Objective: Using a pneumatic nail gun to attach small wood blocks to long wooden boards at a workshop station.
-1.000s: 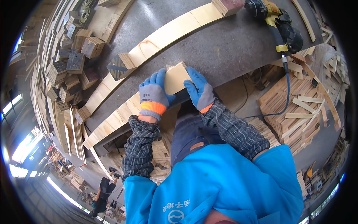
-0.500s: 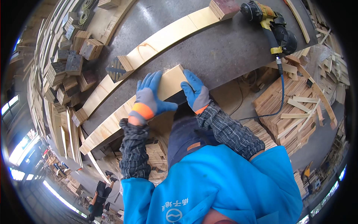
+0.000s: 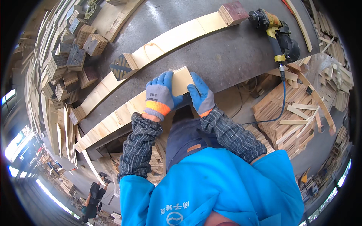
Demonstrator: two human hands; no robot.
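Both gloved hands close on the near end of a pale wood board (image 3: 182, 81) at the counter's (image 3: 226, 56) front edge: the left hand (image 3: 160, 94) wraps its left side, fingers curled over the top, while the right hand (image 3: 201, 96) presses its right side, each grip shut on it. The board is short, flat and light-grained, its long axis running away from the person. Beyond lie a long curved plank (image 3: 169, 41), a dark block (image 3: 233, 12) and a yellow nail gun (image 3: 277, 32).
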